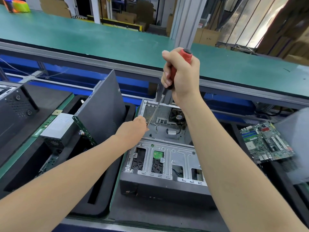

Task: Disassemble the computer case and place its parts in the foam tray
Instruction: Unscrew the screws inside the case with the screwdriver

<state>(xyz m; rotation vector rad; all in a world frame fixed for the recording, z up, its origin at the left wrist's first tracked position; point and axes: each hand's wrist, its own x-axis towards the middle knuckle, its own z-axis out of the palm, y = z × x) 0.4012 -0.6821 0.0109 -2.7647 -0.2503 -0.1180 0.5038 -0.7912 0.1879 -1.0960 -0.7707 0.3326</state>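
Note:
The open computer case (164,166) lies in front of me with its metal drive cage toward me and a fan deeper inside. My right hand (181,76) grips the red handle of a screwdriver (157,108) held high, its shaft slanting down into the case's far left corner. My left hand (133,129) sits at the screwdriver's tip, fingers curled by the shaft; whether it pinches something there is hidden. To the left, the black foam tray (100,195) holds the grey side panel (103,106) standing upright, a power supply (57,126) and a green card.
A second foam tray at the right carries a green motherboard (265,143) and a blurred grey panel (296,144). Another dark case (15,108) sits at far left. A green conveyor belt (100,41) runs across behind the bench, with a metal post (185,20).

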